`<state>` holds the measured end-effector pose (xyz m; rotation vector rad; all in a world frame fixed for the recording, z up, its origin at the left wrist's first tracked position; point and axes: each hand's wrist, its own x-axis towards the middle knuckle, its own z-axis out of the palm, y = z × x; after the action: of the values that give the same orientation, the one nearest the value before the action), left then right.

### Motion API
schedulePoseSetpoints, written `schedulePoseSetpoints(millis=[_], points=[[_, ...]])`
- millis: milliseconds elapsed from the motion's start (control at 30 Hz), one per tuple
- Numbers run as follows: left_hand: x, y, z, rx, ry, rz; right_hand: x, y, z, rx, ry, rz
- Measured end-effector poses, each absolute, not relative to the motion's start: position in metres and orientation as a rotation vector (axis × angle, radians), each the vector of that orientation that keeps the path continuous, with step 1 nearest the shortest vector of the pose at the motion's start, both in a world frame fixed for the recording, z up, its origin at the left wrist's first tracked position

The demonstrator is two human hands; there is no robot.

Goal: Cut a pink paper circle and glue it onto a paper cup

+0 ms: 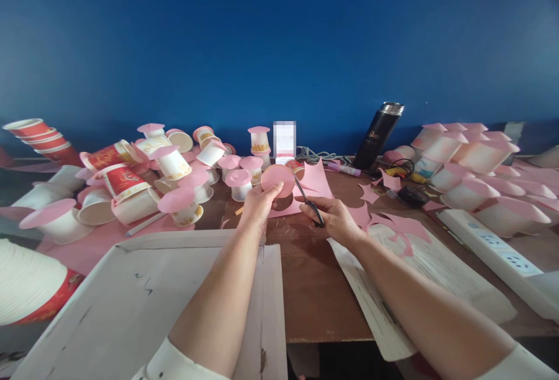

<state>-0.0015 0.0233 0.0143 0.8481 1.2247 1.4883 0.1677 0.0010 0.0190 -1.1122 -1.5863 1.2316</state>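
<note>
Holds a round pink disc (277, 175) in the left hand (257, 208), pinched at its near edge with the thumb laid over its face. Grips dark scissors (311, 203) by the handles in the right hand (334, 218), just right of the pink disc. Runs, along the long axis of the scissors, from handles on the near right to tips by the right edge of the pink disc. Too fine to tell whether blade and rim touch, or whether a cup sits under the pink disc.

Far left of the pink disc and nearer, a white cup stack (32, 281), ridged by close-set rims. Far left and slightly beyond, nested red cups (46, 138), tilted, of smooth paper with pale rims. To its left and nearer, a flat white panel (152, 310), scuffed and pen-marked. Closer on its left, jumbled cups (173, 164), tapered, many capped with matte pink paper. Just to its right, thin pink offcuts (318, 177) with curved, pointed edges. Farther right and beyond, a leaning black bottle (376, 138), cylindrical, with a shiny cap. To its right and nearer, limp printed sheets (449, 260). Far right of it, rows of pink-topped cups (445, 147), angular in outline on top; nearer there, a long, boxy white power strip (498, 253).
</note>
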Motion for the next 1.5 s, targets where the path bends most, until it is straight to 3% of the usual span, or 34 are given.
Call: schedulePoseSetpoints(millis=[967,1500], points=[[0.000,0.022,0.017,0.832,1.205,1.502,0.167,0.006,0.012,-1.091,-1.450,1.226],[-0.005,0.027,0.013,0.322,0.897,1.530,0.175,0.022,-0.001,-1.083,-1.085,1.144]])
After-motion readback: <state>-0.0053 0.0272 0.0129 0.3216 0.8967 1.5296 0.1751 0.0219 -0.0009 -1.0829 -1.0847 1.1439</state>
